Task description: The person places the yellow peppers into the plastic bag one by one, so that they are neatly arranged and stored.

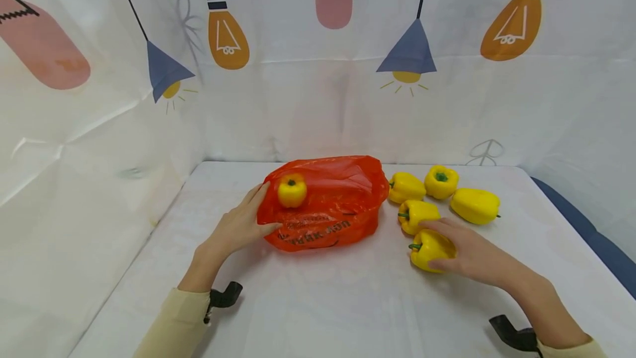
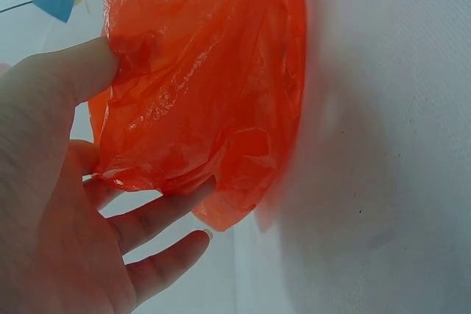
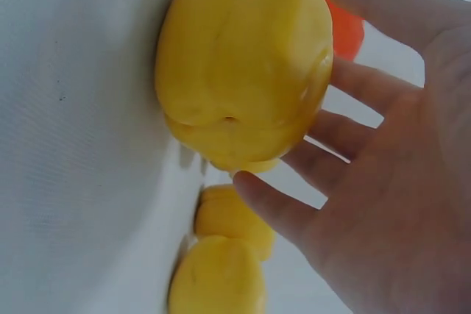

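Note:
A red plastic bag (image 1: pixel 343 198) lies on the white table, one yellow bell pepper (image 1: pixel 292 191) showing at its left part. My left hand (image 1: pixel 240 225) is at the bag's left edge, fingers and thumb spread apart. In the left wrist view, the thumb and fingertips of the left hand (image 2: pixel 81 182) touch the thin red plastic (image 2: pixel 199 86). At the right, my right hand (image 1: pixel 469 250) holds the nearest yellow bell pepper (image 1: pixel 431 250) between thumb and fingers. That pepper (image 3: pixel 243 49) sits low by the table surface in the right wrist view; its far side is hidden.
Several more yellow bell peppers (image 1: pixel 419 216) stand and lie close together right of the bag. The white table (image 1: pixel 318 308) meets a patterned white curtain (image 1: pixel 308 104) at the back. Dark blue material (image 1: pixel 581 220) borders the table's right edge.

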Available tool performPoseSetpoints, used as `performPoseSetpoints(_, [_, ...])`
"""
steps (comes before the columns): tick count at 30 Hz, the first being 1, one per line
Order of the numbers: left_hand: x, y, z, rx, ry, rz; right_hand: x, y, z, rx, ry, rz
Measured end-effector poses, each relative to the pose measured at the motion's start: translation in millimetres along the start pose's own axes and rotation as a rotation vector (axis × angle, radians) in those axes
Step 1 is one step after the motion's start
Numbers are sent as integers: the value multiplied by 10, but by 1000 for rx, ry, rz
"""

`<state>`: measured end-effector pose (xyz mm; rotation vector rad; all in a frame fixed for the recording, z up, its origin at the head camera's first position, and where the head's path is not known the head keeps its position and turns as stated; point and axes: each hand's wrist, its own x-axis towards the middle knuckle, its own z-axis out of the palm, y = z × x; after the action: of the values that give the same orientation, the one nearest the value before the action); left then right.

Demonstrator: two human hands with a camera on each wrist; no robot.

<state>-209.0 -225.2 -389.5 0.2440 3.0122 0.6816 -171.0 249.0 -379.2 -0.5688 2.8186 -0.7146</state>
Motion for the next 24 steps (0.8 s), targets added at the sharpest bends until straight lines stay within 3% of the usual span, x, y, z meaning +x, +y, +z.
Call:
performPoseSetpoints(9, [-6, 9, 0, 8, 4, 10, 25, 32, 23, 32, -68, 25])
performPoseSetpoints(24, [-7, 25, -9, 14, -4, 3, 27, -5, 27, 28, -86, 53])
